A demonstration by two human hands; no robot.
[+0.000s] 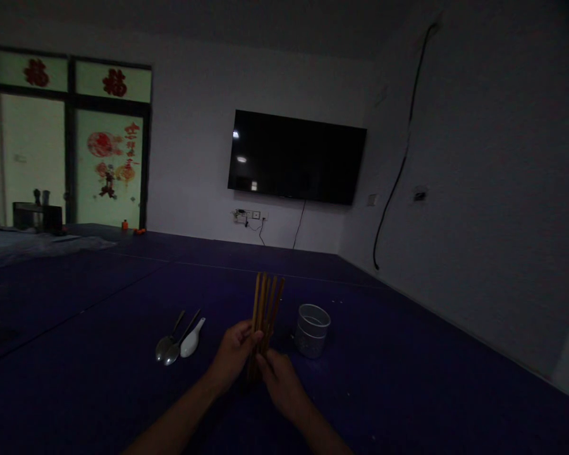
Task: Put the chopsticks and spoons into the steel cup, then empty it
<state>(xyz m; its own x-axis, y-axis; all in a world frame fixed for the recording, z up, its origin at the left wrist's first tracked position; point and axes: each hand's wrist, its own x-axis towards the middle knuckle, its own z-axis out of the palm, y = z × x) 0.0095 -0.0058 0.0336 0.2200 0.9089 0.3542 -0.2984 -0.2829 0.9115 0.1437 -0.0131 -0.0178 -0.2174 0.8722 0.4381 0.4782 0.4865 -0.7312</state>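
Note:
Both my hands hold a bundle of wooden chopsticks point(267, 301) upright on the dark blue surface. My left hand point(233, 355) wraps around the bundle from the left, fingers closed on it. My right hand point(279, 382) grips its lower part from the right. The tips of the chopsticks fan out slightly at the top. A small perforated metal cup point(312, 330) stands just right of the bundle. Left of my hands lie two metal spoons point(169, 345) and a white ceramic spoon point(192, 340), side by side.
The dark blue surface point(408, 354) stretches wide in a dim room. A black TV point(296, 157) hangs on the far wall. Glass doors point(71, 139) with red decorations stand at the back left, with dark objects point(36, 215) in front of them.

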